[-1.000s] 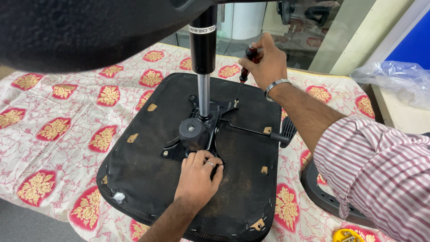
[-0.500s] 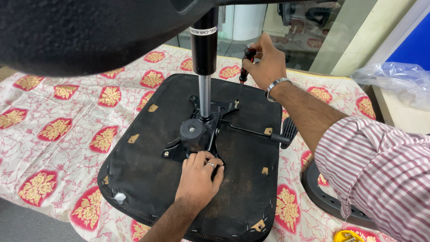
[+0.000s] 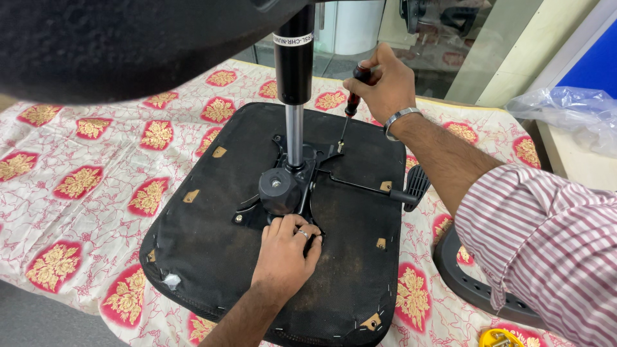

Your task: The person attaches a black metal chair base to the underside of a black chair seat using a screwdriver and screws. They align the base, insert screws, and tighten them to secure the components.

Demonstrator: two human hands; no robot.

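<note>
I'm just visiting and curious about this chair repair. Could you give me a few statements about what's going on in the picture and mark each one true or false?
1. The right hand holds a screwdriver with its tip down at the metal mechanism plate. True.
2. The left hand is lifted clear of the seat. False: it rests on the near edge of the mechanism plate, on the upturned black seat base.
3. The seat base lies on a plain white cloth. False: the cloth is cream with red and gold flower patches.
4. A gas lift cylinder stands upright from the mechanism. True.
5. The right wrist wears a metal bangle. True.
6. The black lever points toward the left hand. False: it runs out to the right side.
</note>
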